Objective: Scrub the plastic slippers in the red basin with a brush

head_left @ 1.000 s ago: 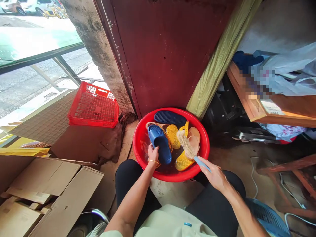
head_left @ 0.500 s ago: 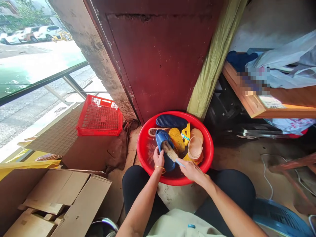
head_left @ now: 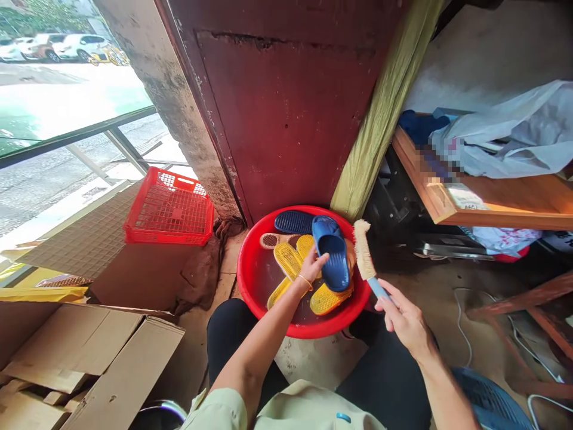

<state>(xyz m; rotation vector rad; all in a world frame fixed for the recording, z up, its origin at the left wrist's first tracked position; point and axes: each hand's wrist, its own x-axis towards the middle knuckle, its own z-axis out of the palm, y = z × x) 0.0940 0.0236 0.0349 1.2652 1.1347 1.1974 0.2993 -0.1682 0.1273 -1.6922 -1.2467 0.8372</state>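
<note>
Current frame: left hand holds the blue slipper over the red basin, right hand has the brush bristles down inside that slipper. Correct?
Not quite: the brush isn't inside the slipper. The head view shows it in the right hand, bristles up, apart from the slipper. The left hand does hold the blue slipper over the red basin.

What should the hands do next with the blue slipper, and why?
Perhaps bring the brush in the right hand left to the blue slipper. The left hand holds that slipper over the red tub with its inside facing up, while the brush's bristles are apart from it, by the tub's right rim.
</note>
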